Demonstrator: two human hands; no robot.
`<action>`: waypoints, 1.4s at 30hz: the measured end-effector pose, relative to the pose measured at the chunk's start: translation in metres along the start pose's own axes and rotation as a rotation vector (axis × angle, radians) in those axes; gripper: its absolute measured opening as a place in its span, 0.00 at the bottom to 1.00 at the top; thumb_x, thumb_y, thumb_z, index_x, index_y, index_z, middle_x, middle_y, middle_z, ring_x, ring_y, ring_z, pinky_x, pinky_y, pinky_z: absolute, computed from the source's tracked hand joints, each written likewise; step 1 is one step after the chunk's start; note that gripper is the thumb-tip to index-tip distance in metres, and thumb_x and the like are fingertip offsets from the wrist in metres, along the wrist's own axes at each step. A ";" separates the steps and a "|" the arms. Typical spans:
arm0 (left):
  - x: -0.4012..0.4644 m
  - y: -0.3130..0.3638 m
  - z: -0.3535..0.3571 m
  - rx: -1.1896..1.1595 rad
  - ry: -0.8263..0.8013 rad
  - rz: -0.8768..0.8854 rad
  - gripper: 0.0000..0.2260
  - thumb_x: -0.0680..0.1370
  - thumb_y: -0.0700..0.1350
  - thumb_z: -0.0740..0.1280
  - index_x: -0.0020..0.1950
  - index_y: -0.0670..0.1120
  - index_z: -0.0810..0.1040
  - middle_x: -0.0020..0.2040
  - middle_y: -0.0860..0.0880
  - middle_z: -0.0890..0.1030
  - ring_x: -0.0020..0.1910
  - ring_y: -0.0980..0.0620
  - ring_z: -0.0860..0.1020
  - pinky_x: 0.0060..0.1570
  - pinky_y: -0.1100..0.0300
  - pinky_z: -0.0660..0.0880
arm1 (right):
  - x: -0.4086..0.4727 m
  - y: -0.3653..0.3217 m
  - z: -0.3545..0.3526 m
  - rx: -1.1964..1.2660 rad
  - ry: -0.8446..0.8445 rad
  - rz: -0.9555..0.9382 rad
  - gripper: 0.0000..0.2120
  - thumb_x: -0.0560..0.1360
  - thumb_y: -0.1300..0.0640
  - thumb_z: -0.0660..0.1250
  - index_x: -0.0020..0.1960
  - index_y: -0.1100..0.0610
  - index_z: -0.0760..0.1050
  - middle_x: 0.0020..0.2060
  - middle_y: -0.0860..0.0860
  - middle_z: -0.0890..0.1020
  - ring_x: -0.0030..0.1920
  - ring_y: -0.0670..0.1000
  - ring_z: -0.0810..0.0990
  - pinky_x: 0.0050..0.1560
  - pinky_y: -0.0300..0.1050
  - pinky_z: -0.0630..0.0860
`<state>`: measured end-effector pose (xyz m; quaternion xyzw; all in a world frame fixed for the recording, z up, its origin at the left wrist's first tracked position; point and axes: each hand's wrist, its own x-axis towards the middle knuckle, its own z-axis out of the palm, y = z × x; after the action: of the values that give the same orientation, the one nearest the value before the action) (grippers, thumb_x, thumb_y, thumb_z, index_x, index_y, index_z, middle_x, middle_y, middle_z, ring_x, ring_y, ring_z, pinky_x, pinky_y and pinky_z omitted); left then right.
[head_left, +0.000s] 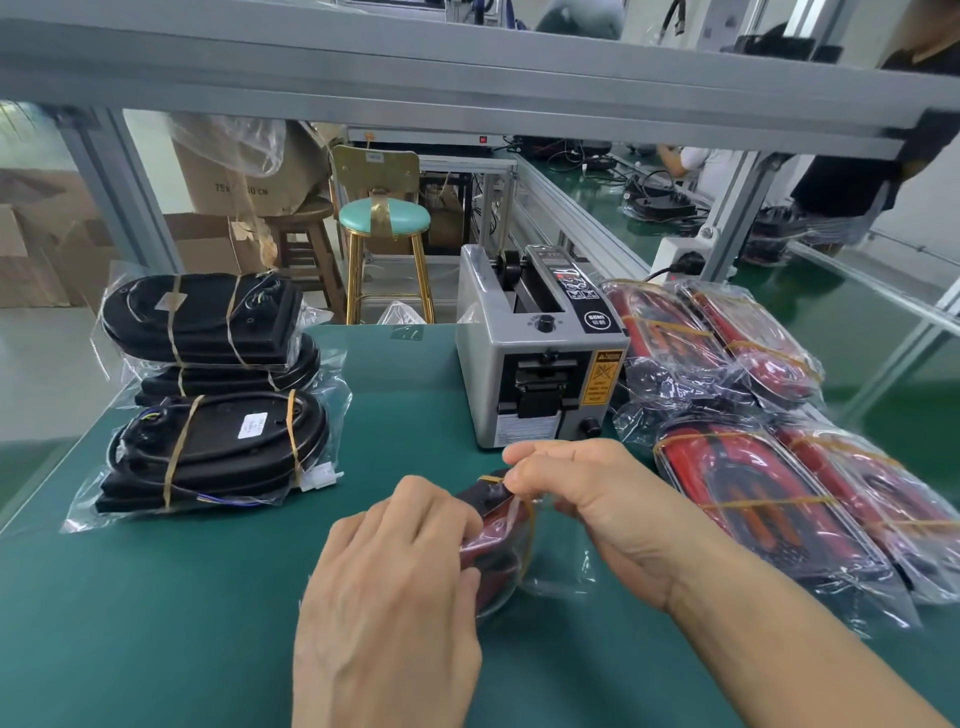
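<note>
Hands gripping red bagged part, green table

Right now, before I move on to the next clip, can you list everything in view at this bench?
bagged red part: one, red and black in clear plastic, centre front of the table, between the hands
pile of red parts: about four, red, bagged and taped, right side of the table
stack of black parts: at least three, black, bagged and taped, left side of the table
tape dispenser: one, grey, centre back of the table
table: one, green top
stool: one, teal seat, gold legs, behind the table
cardboard boxes: several, brown, back left
left hand: one, grips the bagged red part
right hand: one, pinches the bag's far end
</note>
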<state>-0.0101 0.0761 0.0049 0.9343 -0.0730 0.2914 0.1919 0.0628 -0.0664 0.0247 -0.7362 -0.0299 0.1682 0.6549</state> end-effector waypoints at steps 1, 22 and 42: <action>0.000 0.000 0.000 -0.009 -0.004 -0.003 0.22 0.47 0.37 0.82 0.36 0.49 0.78 0.36 0.54 0.78 0.39 0.52 0.65 0.38 0.62 0.61 | 0.001 -0.002 -0.001 -0.022 -0.016 0.004 0.21 0.59 0.56 0.68 0.40 0.75 0.76 0.37 0.49 0.77 0.34 0.41 0.74 0.35 0.26 0.70; 0.002 0.001 0.001 -0.051 -0.116 -0.061 0.28 0.45 0.41 0.83 0.43 0.49 0.83 0.37 0.53 0.78 0.37 0.51 0.67 0.38 0.75 0.55 | 0.008 0.001 0.000 -0.215 -0.010 -0.022 0.12 0.66 0.66 0.69 0.36 0.77 0.73 0.40 0.54 0.71 0.36 0.41 0.70 0.31 0.22 0.66; 0.006 0.005 0.001 -0.054 -0.108 0.010 0.19 0.52 0.43 0.69 0.42 0.50 0.85 0.34 0.50 0.74 0.32 0.50 0.70 0.29 0.64 0.62 | 0.004 -0.004 0.000 -0.281 0.139 0.012 0.07 0.61 0.64 0.72 0.37 0.63 0.75 0.39 0.55 0.78 0.43 0.52 0.79 0.52 0.56 0.76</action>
<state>-0.0057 0.0713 0.0095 0.9428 -0.0957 0.2395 0.2114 0.0674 -0.0644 0.0273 -0.8305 -0.0033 0.1152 0.5450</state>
